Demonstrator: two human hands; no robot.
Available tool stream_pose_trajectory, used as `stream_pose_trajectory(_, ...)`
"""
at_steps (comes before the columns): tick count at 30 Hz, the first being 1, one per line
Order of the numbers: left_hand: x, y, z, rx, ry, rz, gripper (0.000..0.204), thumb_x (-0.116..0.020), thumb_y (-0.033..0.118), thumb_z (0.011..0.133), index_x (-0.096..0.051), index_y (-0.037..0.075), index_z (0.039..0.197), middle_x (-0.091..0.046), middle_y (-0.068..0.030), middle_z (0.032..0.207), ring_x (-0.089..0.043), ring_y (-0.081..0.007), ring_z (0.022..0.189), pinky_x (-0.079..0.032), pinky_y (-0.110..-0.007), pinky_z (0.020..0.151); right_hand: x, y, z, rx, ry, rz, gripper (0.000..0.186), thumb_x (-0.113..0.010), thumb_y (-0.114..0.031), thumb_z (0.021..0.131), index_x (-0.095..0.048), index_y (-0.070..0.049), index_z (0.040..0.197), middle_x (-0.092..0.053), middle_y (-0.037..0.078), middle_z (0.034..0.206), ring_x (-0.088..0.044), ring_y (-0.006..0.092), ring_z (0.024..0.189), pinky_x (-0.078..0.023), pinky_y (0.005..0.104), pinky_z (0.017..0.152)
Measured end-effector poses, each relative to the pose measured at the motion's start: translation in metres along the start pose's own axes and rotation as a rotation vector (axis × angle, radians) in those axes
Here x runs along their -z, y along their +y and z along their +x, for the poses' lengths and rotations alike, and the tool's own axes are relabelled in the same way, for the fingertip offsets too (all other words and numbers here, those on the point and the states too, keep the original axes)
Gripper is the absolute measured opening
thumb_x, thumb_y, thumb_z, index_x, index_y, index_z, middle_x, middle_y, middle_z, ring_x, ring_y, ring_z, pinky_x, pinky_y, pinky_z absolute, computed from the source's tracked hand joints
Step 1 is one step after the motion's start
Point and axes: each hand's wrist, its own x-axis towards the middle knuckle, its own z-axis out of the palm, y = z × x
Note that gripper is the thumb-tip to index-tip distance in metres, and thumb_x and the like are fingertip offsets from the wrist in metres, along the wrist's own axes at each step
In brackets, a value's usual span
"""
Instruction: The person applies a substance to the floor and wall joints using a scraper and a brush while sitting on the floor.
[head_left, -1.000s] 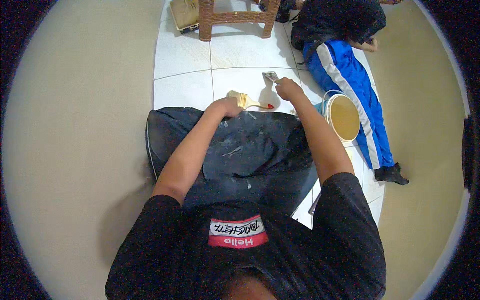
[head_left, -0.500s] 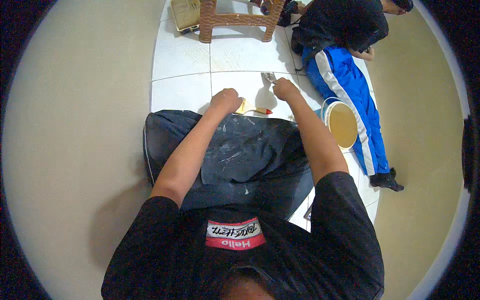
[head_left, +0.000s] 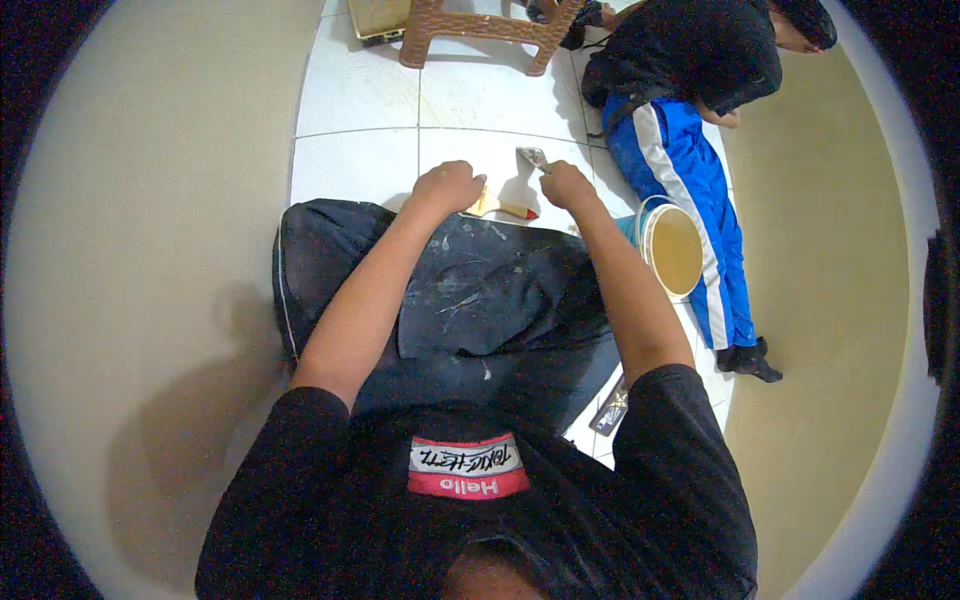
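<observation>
My right hand (head_left: 568, 185) is closed round the handle of a putty knife (head_left: 532, 157). Its stained, flat blade points up and left, above the white tiles. To its left, my left hand (head_left: 448, 188) is curled shut; whatever lies inside the fingers is hidden. Just right of that hand is a paintbrush (head_left: 508, 209) with a pale wooden handle and a red tip, by the front of my dark, paint-spotted trousers. The hand partly covers its bristle end, and I cannot tell whether they touch.
A bucket (head_left: 640, 226) of tan paint stands right of my right forearm. Beyond it a person in blue trousers (head_left: 712, 190) sits by the wall. A brown stool (head_left: 490, 28) and a paint tray (head_left: 380, 22) are ahead. A dark flat object (head_left: 608, 408) lies near my right elbow.
The whole view has shifted slightly, bringing more of the dark flat object into sight. The putty knife stays in my right hand, and my left hand stays curled beside the paintbrush.
</observation>
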Motion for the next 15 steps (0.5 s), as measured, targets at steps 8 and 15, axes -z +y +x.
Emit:
stream_pose_trajectory(8,0.007,-0.002,-0.005,0.031,-0.015,0.025,0.049,-0.048,0.043,0.095,-0.064,0.001,0.114,-0.062,-0.0216,0.121,-0.06,-0.0365,0.112,-0.047,-0.045,0.095,0.01,-0.018,0.016,-0.091,0.029,0.056,0.036,-0.051,-0.024,0.084,-0.066,-0.004,0.109,-0.064,0.027,0.108,-0.062,0.0422,0.101,-0.048,0.0458,0.093)
stream_pose_trajectory(15,-0.002,-0.022,0.004,0.045,0.006,0.022,0.048,-0.05,0.042,0.093,-0.067,0.001,0.111,-0.064,-0.0216,0.117,-0.061,-0.0367,0.11,-0.049,-0.045,0.093,0.008,-0.033,0.009,-0.013,0.045,0.092,0.033,-0.051,-0.024,0.084,-0.067,-0.003,0.104,-0.065,0.027,0.106,-0.063,0.0432,0.099,-0.049,0.0474,0.09)
